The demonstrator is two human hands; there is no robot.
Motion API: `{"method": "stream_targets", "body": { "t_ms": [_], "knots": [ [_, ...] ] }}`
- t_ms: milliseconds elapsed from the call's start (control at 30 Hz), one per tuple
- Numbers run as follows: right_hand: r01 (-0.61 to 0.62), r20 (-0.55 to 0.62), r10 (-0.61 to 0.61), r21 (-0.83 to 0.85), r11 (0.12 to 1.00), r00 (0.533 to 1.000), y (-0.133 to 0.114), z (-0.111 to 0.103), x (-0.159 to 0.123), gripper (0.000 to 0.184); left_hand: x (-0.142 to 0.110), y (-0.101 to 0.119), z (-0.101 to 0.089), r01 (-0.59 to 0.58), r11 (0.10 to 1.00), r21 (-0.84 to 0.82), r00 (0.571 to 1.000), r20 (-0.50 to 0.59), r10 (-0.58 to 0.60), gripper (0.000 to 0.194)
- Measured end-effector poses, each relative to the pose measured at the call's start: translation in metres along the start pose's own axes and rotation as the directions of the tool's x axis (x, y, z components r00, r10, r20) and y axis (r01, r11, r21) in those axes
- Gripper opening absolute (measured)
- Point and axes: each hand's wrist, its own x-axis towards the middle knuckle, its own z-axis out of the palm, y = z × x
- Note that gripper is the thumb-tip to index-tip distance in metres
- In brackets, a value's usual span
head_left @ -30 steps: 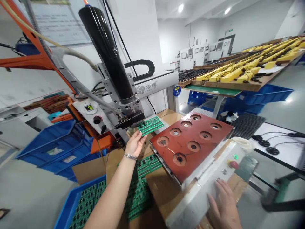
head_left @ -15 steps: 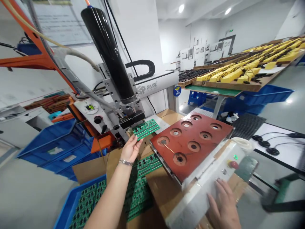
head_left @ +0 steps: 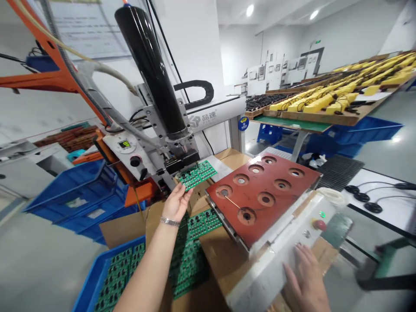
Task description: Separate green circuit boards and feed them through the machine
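Note:
My left hand [head_left: 178, 203] pinches the near corner of a green circuit board [head_left: 199, 174], held just below the head of a dispensing-type machine with a black cylinder [head_left: 151, 69]. My right hand [head_left: 307, 275] rests with fingers stretched out on the white control housing [head_left: 276, 264], close to its buttons. Left of that housing lies a reddish-brown fixture plate [head_left: 253, 193] with several round recesses. A thin stick [head_left: 232, 201] lies across two of them. More circuit boards [head_left: 191, 260] lie on cardboard below my left forearm.
A blue bin [head_left: 86, 277] at lower left holds more boards. Stacked blue crates [head_left: 68, 186] stand at left. A red stop button [head_left: 319, 224] sits on the housing. Black round parts with cables [head_left: 373, 208] lie on the right-hand table. Yellow pieces [head_left: 315, 102] fill the benches behind.
The view has shifted slightly. Both hands keep nearly the same places, the left still on the circuit board and the right still on the housing.

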Motion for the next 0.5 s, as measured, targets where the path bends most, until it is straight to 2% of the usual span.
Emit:
{"method": "stream_targets", "body": {
  "t_ms": [500],
  "knots": [
    [-0.019,0.004,0.019,0.011,1.0,1.0,-0.0011,0.0011,-0.0004,0.057,-0.0057,0.0012,-0.0026,0.003,1.0,0.016,1.0,-0.021,-0.003,0.027]
  ]
}}
